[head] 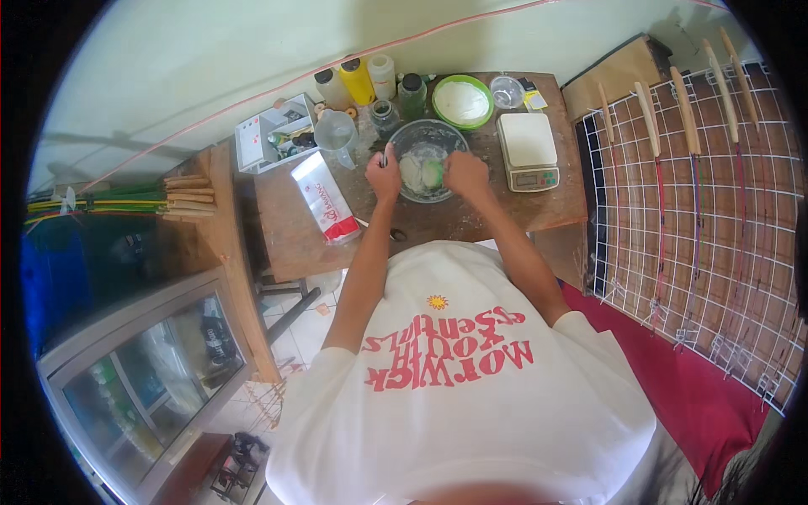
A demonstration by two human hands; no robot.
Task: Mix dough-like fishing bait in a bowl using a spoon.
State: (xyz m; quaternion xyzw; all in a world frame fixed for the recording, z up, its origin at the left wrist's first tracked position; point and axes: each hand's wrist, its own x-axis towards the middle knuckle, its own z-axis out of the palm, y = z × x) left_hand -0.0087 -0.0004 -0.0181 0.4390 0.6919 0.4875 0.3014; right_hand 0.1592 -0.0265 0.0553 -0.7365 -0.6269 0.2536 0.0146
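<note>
A see-through mixing bowl [449,135] stands on the wooden table in front of me, its inner wall smeared with white. White, doughy-looking mixture [411,168] lies in the bottom. My left hand [384,175] grips the bowl's left rim, thumb pointing up. In my right hand [467,173], closed in a fist over the right rim, is a green utensil [433,172] whose head rests in the mixture. The fist hides its handle, so its exact kind is unclear.
Behind the bowl stand glass jars [413,98], a yellow bottle [357,82] and a green bowl of white powder [463,102]. A digital scale [529,142] sits right. Left are a measuring jug [335,131], a printed packet [325,201], a grey organizer box [257,139] and scissors [398,235].
</note>
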